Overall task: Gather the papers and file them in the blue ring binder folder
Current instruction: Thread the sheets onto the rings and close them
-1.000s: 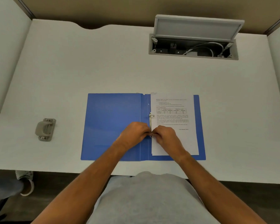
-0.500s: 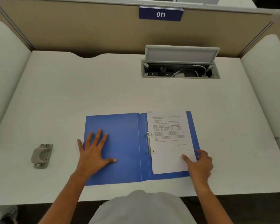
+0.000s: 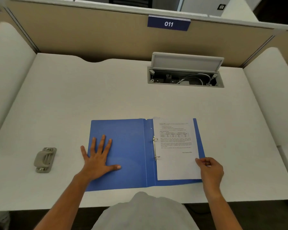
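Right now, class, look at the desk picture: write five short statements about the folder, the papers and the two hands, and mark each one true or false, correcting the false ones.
1. The folder lies open on the desk. True.
2. The papers lie on the folder's left half. False: they lie on the right half, on the rings.
3. The left hand lies flat on the left cover. True.
4. The right hand is at the papers' top edge. False: it is at the lower right edge of the papers and cover.
5. The hole punch sits on the folder. False: it stands apart, on the desk to the left.
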A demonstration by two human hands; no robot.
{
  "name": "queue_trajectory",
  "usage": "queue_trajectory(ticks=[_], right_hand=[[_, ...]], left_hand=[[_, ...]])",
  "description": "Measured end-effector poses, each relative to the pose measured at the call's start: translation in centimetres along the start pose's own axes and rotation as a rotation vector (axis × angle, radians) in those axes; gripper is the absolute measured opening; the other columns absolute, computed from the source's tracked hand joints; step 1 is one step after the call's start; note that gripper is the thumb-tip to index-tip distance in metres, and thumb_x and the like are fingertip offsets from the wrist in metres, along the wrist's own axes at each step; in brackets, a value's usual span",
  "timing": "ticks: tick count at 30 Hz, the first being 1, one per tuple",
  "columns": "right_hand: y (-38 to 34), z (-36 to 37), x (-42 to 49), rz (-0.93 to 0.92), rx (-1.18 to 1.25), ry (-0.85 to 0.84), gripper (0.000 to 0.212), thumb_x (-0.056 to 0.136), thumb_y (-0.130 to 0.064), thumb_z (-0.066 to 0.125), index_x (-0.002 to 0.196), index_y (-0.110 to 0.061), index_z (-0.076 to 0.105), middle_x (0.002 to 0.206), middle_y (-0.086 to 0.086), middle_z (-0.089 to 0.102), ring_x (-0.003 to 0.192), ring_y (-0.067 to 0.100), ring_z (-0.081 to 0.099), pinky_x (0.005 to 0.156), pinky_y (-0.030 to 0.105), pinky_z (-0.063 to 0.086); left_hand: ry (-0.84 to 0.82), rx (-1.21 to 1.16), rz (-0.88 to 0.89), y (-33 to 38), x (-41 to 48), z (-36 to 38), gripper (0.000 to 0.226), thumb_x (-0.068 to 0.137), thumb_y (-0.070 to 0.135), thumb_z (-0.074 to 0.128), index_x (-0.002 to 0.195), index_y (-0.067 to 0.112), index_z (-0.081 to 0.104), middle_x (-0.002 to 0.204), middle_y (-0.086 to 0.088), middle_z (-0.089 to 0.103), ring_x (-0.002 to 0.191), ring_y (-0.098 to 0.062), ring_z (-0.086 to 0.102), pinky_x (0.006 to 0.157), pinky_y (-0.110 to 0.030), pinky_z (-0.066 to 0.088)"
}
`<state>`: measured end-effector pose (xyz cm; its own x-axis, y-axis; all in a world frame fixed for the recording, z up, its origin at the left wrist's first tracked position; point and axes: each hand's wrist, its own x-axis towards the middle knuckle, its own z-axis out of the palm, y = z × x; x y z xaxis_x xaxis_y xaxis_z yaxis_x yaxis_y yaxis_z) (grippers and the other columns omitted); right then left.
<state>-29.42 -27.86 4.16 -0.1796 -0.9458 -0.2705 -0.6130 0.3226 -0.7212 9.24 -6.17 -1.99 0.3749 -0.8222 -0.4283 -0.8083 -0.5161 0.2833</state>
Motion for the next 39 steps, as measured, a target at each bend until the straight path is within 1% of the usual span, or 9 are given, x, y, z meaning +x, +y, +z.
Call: queue_trajectory(ticks=[10, 15, 17, 20, 25, 30, 33, 36, 39], right_hand=[[-2.9, -1.2, -1.2, -0.097, -0.032, 0.031, 0.011, 0.097, -0.016, 0.077, 0.1, -0.006, 0.078, 0.091, 0.008, 0.074, 0.08, 0.019, 0.067, 0.091, 0.048, 0.063], [-8.0, -1.6, -5.1, -0.405, -0.011, -0.051, 0.01, 0.095, -0.015, 0.079, 0.087, -0.015, 0.073, 0.081, -0.002, 0.073, 0.073, 0.011, 0.067, 0.068, 0.011, 0.053], [-9.5, -0.5, -7.5, -0.521, 0.003, -0.133, 0.012, 0.093, -0.015, 0.08, 0.086, -0.018, 0.07, 0.085, -0.009, 0.073, 0.082, 0.008, 0.069, 0.07, 0.008, 0.053], [-10.4, 2.6, -10.3, -0.661, -0.064, -0.276, 0.015, 0.093, -0.024, 0.08, 0.088, -0.025, 0.066, 0.086, -0.018, 0.068, 0.087, 0.006, 0.068, 0.075, 0.01, 0.056], [-11.0, 7.9, -13.2, -0.834, -0.31, -0.387, 0.017, 0.092, -0.032, 0.066, 0.077, -0.028, 0.057, 0.073, -0.011, 0.061, 0.066, 0.013, 0.058, 0.058, 0.032, 0.053], [-11.8, 9.9, -15.1, -1.051, -0.411, -0.434, 0.022, 0.095, -0.04, 0.064, 0.082, -0.024, 0.06, 0.076, -0.008, 0.063, 0.064, 0.013, 0.057, 0.053, 0.031, 0.051], [-11.9, 9.9, -15.1, -0.944, -0.318, -0.466, 0.03, 0.099, -0.054, 0.061, 0.087, -0.027, 0.065, 0.08, -0.011, 0.065, 0.068, 0.011, 0.059, 0.06, 0.022, 0.049], [-10.8, 8.6, -12.3, -0.735, -0.17, -0.376, 0.016, 0.1, -0.043, 0.069, 0.094, -0.028, 0.068, 0.089, -0.015, 0.068, 0.076, 0.007, 0.065, 0.067, 0.017, 0.055], [-7.9, 6.3, -7.1, -0.452, -0.048, -0.2, 0.01, 0.098, -0.024, 0.075, 0.106, -0.024, 0.069, 0.105, -0.007, 0.07, 0.093, 0.016, 0.07, 0.078, 0.032, 0.063]], left_hand=[[-0.041, -0.02, 0.002, -0.1, 0.2, -0.3, 0.127, 0.066, 0.104, 0.041, 0.158, 0.043, -0.023, 0.167, 0.012, -0.036, 0.151, -0.025, -0.041, 0.111, -0.074, -0.024], [-0.062, -0.012, -0.005, 0.0, 0.1, -0.5, 0.128, 0.066, 0.103, 0.041, 0.156, 0.043, -0.027, 0.164, 0.012, -0.041, 0.148, -0.025, -0.045, 0.111, -0.074, -0.024], [-0.064, -0.01, -0.004, 0.1, 0.1, -0.5, 0.128, 0.066, 0.103, 0.041, 0.156, 0.042, -0.027, 0.164, 0.012, -0.041, 0.149, -0.025, -0.045, 0.111, -0.074, -0.025], [-0.064, -0.004, -0.004, 0.1, 0.1, -0.6, 0.128, 0.067, 0.103, 0.041, 0.157, 0.042, -0.027, 0.164, 0.012, -0.042, 0.149, -0.025, -0.043, 0.11, -0.072, -0.027], [-0.083, 0.009, -0.01, 0.1, -0.1, -1.0, 0.121, 0.071, 0.101, 0.037, 0.156, 0.044, -0.027, 0.164, 0.014, -0.041, 0.149, -0.023, -0.045, 0.098, -0.06, -0.044], [-0.032, -0.071, -0.063, -0.2, 0.6, -0.3, 0.082, 0.083, 0.088, -0.004, 0.154, 0.052, -0.026, 0.164, 0.021, -0.038, 0.145, -0.015, -0.046, 0.111, -0.065, -0.031], [0.013, -0.138, -0.067, -0.3, 0.6, -0.1, 0.092, 0.073, 0.091, -0.021, 0.154, 0.048, -0.028, 0.164, 0.024, -0.036, 0.147, -0.012, -0.044, 0.113, -0.059, -0.033], [0.024, -0.208, -0.058, -0.2, 0.3, -0.4, 0.097, 0.072, 0.095, -0.014, 0.153, 0.045, -0.031, 0.163, 0.027, -0.034, 0.147, -0.008, -0.044, 0.111, -0.053, -0.039], [0.013, -0.19, -0.041, -0.1, 0.1, -0.6, 0.099, 0.072, 0.098, -0.007, 0.152, 0.045, -0.034, 0.16, 0.029, -0.039, 0.143, -0.005, -0.049, 0.11, -0.054, -0.039]])
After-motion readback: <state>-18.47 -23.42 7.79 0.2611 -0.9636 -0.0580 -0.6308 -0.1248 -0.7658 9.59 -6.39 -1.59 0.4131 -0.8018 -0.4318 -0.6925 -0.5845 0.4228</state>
